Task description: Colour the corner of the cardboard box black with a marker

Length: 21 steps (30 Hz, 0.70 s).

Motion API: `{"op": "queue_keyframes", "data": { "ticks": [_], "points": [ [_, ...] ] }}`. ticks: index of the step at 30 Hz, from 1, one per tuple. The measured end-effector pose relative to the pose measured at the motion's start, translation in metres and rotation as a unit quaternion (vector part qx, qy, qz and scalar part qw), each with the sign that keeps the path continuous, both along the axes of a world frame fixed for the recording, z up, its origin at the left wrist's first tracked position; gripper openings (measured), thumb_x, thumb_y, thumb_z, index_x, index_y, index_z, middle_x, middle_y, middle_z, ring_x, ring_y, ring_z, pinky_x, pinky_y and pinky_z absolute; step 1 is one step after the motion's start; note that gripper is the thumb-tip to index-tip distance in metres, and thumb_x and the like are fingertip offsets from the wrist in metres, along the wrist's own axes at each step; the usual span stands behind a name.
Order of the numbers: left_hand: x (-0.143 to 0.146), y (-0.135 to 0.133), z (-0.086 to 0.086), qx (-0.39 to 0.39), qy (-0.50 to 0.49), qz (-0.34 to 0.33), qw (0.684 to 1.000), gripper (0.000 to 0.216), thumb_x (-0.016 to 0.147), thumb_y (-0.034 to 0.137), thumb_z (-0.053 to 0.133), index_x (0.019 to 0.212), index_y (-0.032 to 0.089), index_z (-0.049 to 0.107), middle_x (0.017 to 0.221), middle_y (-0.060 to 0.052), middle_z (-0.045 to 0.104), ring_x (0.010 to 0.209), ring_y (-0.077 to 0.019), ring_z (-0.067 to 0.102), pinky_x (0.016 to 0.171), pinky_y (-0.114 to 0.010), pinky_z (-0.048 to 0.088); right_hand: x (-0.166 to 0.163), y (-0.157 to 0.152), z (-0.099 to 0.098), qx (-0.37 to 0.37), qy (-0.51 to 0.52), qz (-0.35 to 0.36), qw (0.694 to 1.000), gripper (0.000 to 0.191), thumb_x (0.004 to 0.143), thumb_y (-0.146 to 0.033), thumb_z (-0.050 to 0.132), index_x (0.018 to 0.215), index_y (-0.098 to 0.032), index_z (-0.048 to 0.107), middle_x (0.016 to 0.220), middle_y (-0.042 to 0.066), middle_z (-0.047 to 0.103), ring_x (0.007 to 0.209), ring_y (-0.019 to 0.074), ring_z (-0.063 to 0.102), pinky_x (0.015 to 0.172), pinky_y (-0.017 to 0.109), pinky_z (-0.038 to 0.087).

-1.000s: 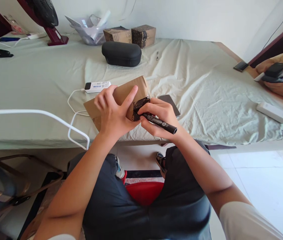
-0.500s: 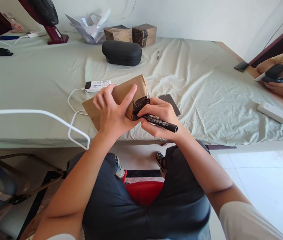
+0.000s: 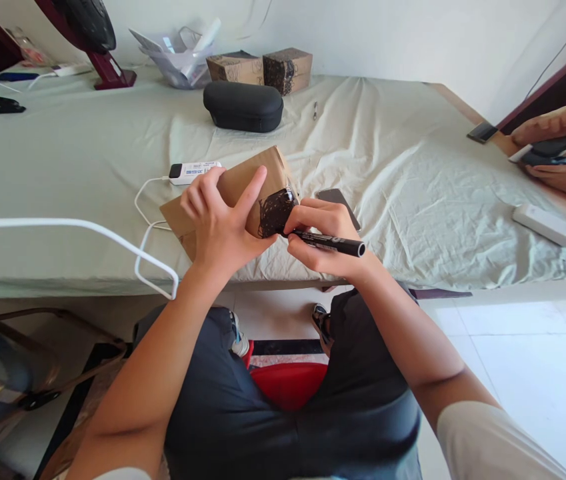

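Observation:
A brown cardboard box (image 3: 243,180) lies tilted at the near edge of the cloth-covered table. My left hand (image 3: 223,223) grips it from the near side, index finger stretched along its top face and thumb near the lower corner. Dense black scribble (image 3: 277,210) covers the box's right end. In my right hand (image 3: 330,233) is a black marker (image 3: 335,243), its back end pointing right toward me. The marker's tip meets the box by the scribbled patch, but my fingers hide it.
Behind the box sit a black zip case (image 3: 243,107), two cardboard boxes (image 3: 295,67) and a plastic basket (image 3: 177,63). A phone (image 3: 339,203) lies right of my hand; a white power bank (image 3: 190,172) with a cable is left. Another person's hands (image 3: 563,150) hold a dark object at right.
The box has shifted slightly left with my left hand. My right hand and the marker have moved a little right, uncovering more of the black patch.

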<state>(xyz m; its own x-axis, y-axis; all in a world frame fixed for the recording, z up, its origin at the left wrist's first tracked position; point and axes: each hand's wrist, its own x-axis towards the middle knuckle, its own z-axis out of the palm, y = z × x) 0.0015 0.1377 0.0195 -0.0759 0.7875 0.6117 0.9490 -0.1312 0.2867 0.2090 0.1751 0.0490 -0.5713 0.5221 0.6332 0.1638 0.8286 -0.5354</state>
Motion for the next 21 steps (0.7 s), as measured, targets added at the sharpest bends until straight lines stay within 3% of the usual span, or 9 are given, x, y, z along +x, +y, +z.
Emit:
{"op": "queue_keyframes", "data": {
  "ticks": [8,13,17,21],
  "points": [
    [-0.011,-0.003,0.005,0.018,-0.013,0.019,1.0,0.106,0.073,0.06,0.093,0.168,0.037,0.05,0.161,-0.019,0.043,0.148,-0.052,0.043,0.125,-0.071,0.034,0.006,0.015,-0.002,0.016,0.049,-0.068,0.996,0.008,0.078,-0.016,0.06,0.073,-0.022,0.059,0.062,-0.005,0.055,0.055,0.0111,0.046,0.058,0.029,0.037],
    [-0.023,-0.001,0.003,0.036,-0.027,0.022,0.999,0.114,0.072,0.063,0.095,0.171,0.036,0.044,0.158,-0.02,0.044,0.147,-0.0504,0.045,0.125,-0.07,0.037,0.01,0.02,-0.006,0.001,0.146,-0.084,0.986,0.006,0.083,-0.018,0.062,0.082,-0.024,0.063,0.063,-0.005,0.06,0.053,0.0123,0.052,0.057,0.029,0.047],
    [-0.033,0.002,-0.001,0.051,-0.059,-0.01,0.997,0.127,0.071,0.055,0.097,0.176,0.032,0.029,0.155,-0.02,0.042,0.151,-0.0467,0.042,0.128,-0.067,0.038,0.006,0.012,-0.009,0.031,0.193,-0.08,0.977,0.006,0.094,-0.024,0.063,0.096,-0.027,0.067,0.074,-0.002,0.069,0.061,0.0152,0.063,0.063,0.033,0.058],
    [-0.042,0.01,-0.013,0.055,-0.137,-0.073,0.986,0.131,0.073,0.055,0.096,0.178,0.036,0.019,0.151,-0.017,0.043,0.149,-0.0428,0.048,0.127,-0.062,0.045,0.0,0.008,-0.011,0.098,0.204,-0.049,0.973,0.01,0.098,-0.025,0.063,0.107,-0.028,0.066,0.081,-0.001,0.074,0.063,0.016,0.068,0.063,0.033,0.06]
  ]
}}
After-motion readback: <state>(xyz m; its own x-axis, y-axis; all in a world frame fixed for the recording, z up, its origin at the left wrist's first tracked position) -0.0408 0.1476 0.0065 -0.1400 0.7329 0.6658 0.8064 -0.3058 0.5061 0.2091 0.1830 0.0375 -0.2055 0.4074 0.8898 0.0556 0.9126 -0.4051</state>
